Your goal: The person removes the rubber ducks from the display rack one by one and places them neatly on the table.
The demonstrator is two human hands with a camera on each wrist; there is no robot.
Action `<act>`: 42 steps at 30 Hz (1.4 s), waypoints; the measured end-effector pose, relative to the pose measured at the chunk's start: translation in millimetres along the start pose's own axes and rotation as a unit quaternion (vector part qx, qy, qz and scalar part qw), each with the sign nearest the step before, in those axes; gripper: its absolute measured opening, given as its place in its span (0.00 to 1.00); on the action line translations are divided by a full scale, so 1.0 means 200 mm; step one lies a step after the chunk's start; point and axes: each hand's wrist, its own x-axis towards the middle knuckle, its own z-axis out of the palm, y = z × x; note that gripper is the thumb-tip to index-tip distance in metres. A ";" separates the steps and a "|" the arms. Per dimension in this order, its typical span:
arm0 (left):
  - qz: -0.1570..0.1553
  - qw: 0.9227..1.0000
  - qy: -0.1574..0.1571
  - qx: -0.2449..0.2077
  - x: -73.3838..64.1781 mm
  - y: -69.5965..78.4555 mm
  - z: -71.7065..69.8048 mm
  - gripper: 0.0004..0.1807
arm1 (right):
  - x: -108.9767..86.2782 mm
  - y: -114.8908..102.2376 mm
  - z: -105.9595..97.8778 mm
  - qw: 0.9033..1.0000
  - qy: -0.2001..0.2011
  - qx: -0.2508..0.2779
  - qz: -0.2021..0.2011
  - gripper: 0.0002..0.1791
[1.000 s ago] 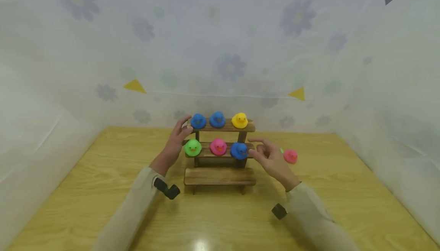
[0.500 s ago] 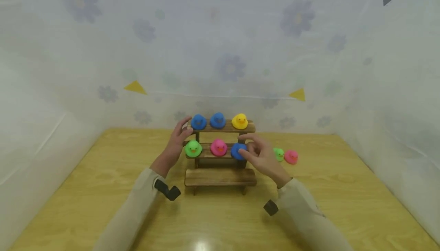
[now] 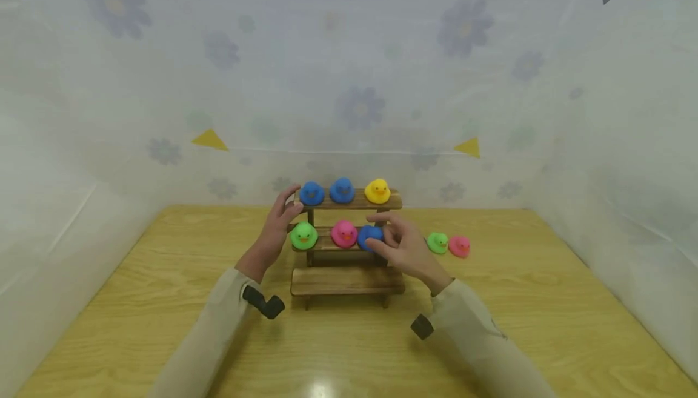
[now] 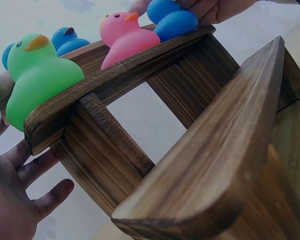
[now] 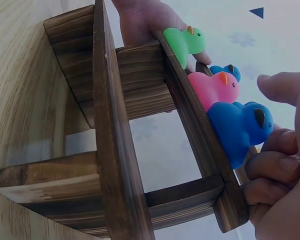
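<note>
In the head view, a three-tier wooden stand [image 3: 347, 280] holds rubber ducks. My left hand [image 3: 271, 234] is at its left end, thumb by the top tier, next to a blue duck [image 3: 311, 194]; in the left wrist view its other fingers spread loosely behind the green duck [image 4: 40, 75]. My right hand [image 3: 406, 245] is around another blue duck [image 3: 369, 238] at the right of the middle tier, thumb in front and index finger behind. In the right wrist view, curled fingers [image 5: 277, 167] lie against that duck's side. A pink duck [image 3: 345, 234] sits close on its left.
The top tier also bears a blue duck [image 3: 342, 191] and a yellow duck [image 3: 378, 191]. On the wooden table [image 3: 218, 325], right of the stand, sit a green duck [image 3: 438, 243] and a pink duck [image 3: 460, 246]. A patterned white sheet [image 3: 360, 107] hangs behind.
My right hand has moved left onto the blue duck, and that duck has slid left towards the pink one. The green duck on the table has come into view. My left hand has stayed put.
</note>
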 end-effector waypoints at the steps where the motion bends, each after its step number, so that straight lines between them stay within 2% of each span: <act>1: 0.001 1.000 -0.001 0.000 0.00 0.00 0.00 0.30 | 0.00 0.02 0.00 1.000 0.000 -0.003 0.002 0.20; 4: 0.003 1.000 0.002 0.000 0.00 0.01 -0.01 0.30 | 0.01 0.07 0.01 1.000 0.002 -0.009 0.007 0.19; 11: 0.005 1.000 -0.001 0.001 -0.01 0.02 -0.01 0.30 | 0.02 0.09 0.01 1.000 0.000 -0.013 0.019 0.15; 20: 0.005 1.000 -0.002 0.003 -0.01 0.01 -0.01 0.30 | 0.01 0.10 0.01 0.998 0.004 -0.068 0.004 0.15; 27: 0.003 1.000 -0.003 0.001 -0.02 0.00 -0.01 0.31 | 0.00 0.10 0.01 0.996 0.003 -0.084 -0.002 0.16; 35: 0.005 1.000 0.002 -0.004 -0.02 0.01 -0.01 0.30 | 0.01 0.10 0.00 0.997 -0.012 -0.074 -0.006 0.15; 42: 0.004 1.000 -0.001 -0.005 -0.01 0.01 -0.01 0.31 | 0.01 0.09 -0.01 0.998 -0.012 -0.066 0.017 0.15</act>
